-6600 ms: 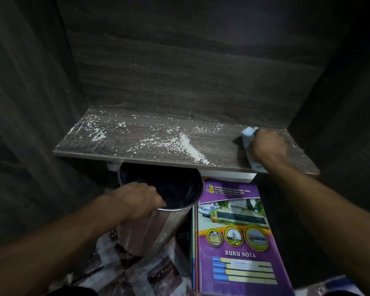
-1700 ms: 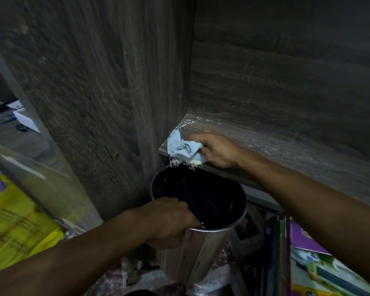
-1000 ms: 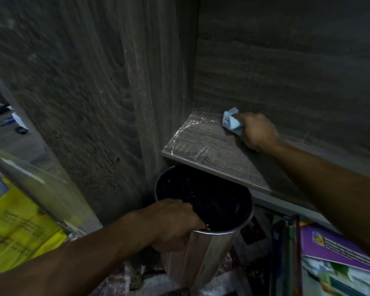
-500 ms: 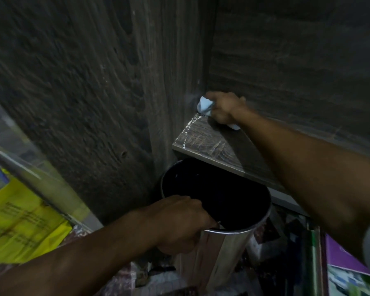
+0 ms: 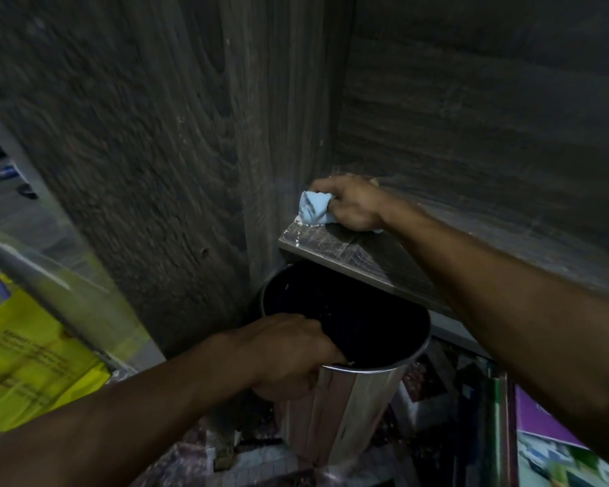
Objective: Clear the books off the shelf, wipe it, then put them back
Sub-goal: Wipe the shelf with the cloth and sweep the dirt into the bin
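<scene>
The dark wood shelf [image 5: 338, 245] runs from centre to the right, with a few white specks at its left front corner. My right hand [image 5: 355, 203] grips a crumpled light blue cloth [image 5: 313, 207] and presses it on the shelf's left end, against the side panel. Below the shelf's front edge my left hand [image 5: 289, 353] grips the rim of a shiny metal bin [image 5: 341, 402] with a black liner. A purple book [image 5: 542, 421] lies at the bottom right, partly hidden by my right arm.
The cabinet's tall side panel [image 5: 176, 163] stands left of the shelf. A yellow printed sheet [image 5: 29, 356] and a clear plastic cover [image 5: 60, 286] lie at the far left. More book edges [image 5: 496, 416] stand beside the bin at the right.
My right hand has drawn the cloth from the shelf's back left corner forward along the side panel toward the front edge. The left hand keeps hold of the bin under the shelf.
</scene>
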